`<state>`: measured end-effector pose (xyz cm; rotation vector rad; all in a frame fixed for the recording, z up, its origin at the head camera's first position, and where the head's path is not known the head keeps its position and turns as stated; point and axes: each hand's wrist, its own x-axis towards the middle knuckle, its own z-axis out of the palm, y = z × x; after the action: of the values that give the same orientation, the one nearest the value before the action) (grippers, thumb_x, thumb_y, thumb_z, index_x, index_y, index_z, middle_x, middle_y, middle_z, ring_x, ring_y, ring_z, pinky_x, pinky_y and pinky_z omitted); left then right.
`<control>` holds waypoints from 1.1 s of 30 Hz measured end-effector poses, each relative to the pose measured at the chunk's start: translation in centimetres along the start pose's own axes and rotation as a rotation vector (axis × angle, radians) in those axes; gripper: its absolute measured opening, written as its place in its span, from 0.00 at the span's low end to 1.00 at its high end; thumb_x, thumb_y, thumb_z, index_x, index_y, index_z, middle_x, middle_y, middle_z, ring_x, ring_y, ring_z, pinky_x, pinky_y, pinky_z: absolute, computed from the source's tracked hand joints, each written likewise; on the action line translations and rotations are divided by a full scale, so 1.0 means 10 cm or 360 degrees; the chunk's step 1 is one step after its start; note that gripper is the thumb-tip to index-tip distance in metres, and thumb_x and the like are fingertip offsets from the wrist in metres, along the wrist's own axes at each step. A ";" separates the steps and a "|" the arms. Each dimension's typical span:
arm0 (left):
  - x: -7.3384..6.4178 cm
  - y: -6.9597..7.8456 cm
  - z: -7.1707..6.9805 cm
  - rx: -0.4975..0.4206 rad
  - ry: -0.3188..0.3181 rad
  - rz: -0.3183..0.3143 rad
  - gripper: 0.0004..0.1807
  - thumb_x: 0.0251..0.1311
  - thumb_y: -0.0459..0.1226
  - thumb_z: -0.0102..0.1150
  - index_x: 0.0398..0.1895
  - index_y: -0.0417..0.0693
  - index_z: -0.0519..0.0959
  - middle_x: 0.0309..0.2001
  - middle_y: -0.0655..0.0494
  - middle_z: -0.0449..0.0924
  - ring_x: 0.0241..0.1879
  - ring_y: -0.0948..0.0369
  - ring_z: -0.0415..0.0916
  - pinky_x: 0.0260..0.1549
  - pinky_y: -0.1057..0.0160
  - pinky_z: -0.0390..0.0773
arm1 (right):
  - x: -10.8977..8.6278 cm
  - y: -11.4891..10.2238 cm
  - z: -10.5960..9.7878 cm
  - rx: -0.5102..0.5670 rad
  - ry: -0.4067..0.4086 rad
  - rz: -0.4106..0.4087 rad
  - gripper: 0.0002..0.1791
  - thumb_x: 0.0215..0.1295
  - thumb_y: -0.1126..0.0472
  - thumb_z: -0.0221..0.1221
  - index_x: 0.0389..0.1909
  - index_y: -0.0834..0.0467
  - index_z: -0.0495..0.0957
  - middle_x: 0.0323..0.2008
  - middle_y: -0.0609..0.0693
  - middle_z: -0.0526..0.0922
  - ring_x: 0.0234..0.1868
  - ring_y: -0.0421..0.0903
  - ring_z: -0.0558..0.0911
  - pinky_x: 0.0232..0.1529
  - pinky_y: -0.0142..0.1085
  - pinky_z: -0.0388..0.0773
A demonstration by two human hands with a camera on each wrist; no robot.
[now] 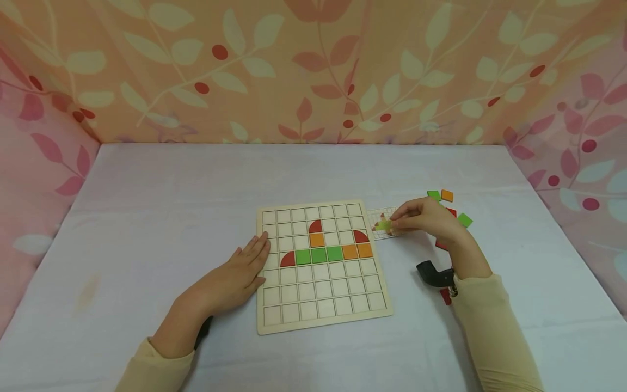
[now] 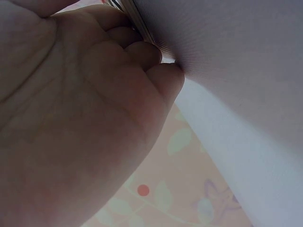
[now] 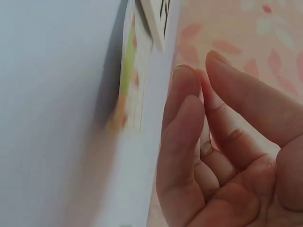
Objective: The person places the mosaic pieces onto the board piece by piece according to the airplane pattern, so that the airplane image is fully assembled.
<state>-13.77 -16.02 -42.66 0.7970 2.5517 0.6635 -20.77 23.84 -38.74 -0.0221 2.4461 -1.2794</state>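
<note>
Our unclenched left hand (image 1: pixel 232 277) touches the square pale-wood grid board (image 1: pixel 323 286); our loosely curled right hand (image 1: pixel 431 218) seems empty. We should read the white printed grid card (image 1: pixel 382 224) square by square.

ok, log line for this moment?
left hand: on left edge of grid board | right hand: at pattern card, nothing visibly held | on board: red, orange, green pieces | loose pieces: near right hand
</note>
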 end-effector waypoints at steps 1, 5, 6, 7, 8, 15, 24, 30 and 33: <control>0.00 0.00 0.00 -0.0003 -0.0001 -0.0001 0.34 0.69 0.36 0.46 0.72 0.33 0.46 0.75 0.44 0.34 0.73 0.48 0.33 0.67 0.43 0.45 | -0.02 0.02 -0.04 -0.0017 0.0018 0.0010 0.15 0.58 0.63 0.65 0.40 0.71 0.80 0.32 0.53 0.85 0.33 0.44 0.83 0.39 0.36 0.81; 0.00 0.00 0.00 -0.0007 0.0005 0.0004 0.34 0.69 0.36 0.46 0.72 0.33 0.46 0.75 0.44 0.34 0.73 0.48 0.34 0.67 0.43 0.45 | -0.10 0.11 -0.20 -0.0102 0.0080 0.0037 0.17 0.58 0.61 0.65 0.42 0.71 0.80 0.32 0.48 0.85 0.33 0.40 0.81 0.37 0.32 0.79; 0.00 0.00 0.00 -0.0008 0.0007 0.0005 0.34 0.69 0.36 0.46 0.72 0.33 0.46 0.75 0.44 0.34 0.73 0.48 0.34 0.67 0.43 0.45 | -0.11 0.13 -0.24 -0.0133 0.0093 0.0045 0.17 0.59 0.60 0.65 0.42 0.70 0.80 0.32 0.48 0.85 0.34 0.40 0.80 0.36 0.32 0.78; 0.00 0.00 0.00 -0.0004 0.0007 0.0004 0.34 0.69 0.36 0.46 0.72 0.34 0.46 0.75 0.44 0.34 0.73 0.48 0.34 0.67 0.43 0.45 | -0.13 0.16 -0.27 -0.0156 0.0104 0.0061 0.18 0.59 0.60 0.65 0.43 0.70 0.80 0.32 0.48 0.84 0.34 0.39 0.79 0.36 0.32 0.77; -0.01 -0.01 0.00 -0.0004 0.0011 0.0008 0.34 0.69 0.36 0.46 0.72 0.33 0.46 0.74 0.44 0.34 0.73 0.48 0.34 0.67 0.43 0.45 | -0.15 0.18 -0.30 -0.0174 0.0113 0.0073 0.18 0.59 0.59 0.65 0.43 0.70 0.80 0.33 0.48 0.84 0.34 0.39 0.79 0.36 0.32 0.77; 0.00 -0.01 0.01 -0.0004 0.0013 0.0020 0.34 0.69 0.36 0.47 0.72 0.33 0.46 0.74 0.43 0.35 0.72 0.47 0.34 0.66 0.42 0.45 | -0.28 0.35 -0.44 -0.0211 0.0143 0.0183 0.22 0.61 0.56 0.63 0.48 0.70 0.78 0.33 0.47 0.83 0.34 0.42 0.76 0.38 0.34 0.74; 0.00 -0.02 0.02 -0.0011 0.0000 0.0007 0.35 0.69 0.36 0.47 0.72 0.33 0.46 0.75 0.44 0.34 0.73 0.48 0.33 0.67 0.43 0.45 | -0.37 0.48 -0.58 -0.0223 0.0165 0.0243 0.24 0.61 0.54 0.63 0.49 0.69 0.77 0.33 0.43 0.84 0.37 0.39 0.76 0.45 0.37 0.68; 0.00 -0.03 0.02 -0.0004 0.0024 0.0037 0.34 0.68 0.36 0.47 0.72 0.33 0.46 0.75 0.44 0.35 0.72 0.47 0.34 0.66 0.42 0.45 | -0.39 0.56 -0.64 -0.0213 0.0195 0.0297 0.23 0.64 0.54 0.60 0.51 0.69 0.76 0.36 0.43 0.84 0.38 0.35 0.76 0.44 0.34 0.70; 0.00 -0.03 0.02 -0.0005 0.0025 0.0032 0.34 0.68 0.36 0.47 0.72 0.33 0.46 0.75 0.44 0.35 0.72 0.47 0.34 0.66 0.42 0.45 | -0.39 0.60 -0.66 -0.0172 0.0209 0.0303 0.23 0.65 0.56 0.59 0.52 0.71 0.75 0.35 0.43 0.84 0.36 0.32 0.78 0.42 0.28 0.73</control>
<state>-13.79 -16.16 -42.97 0.8204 2.5591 0.6822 -18.42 33.31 -38.88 0.2675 2.5537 -1.0978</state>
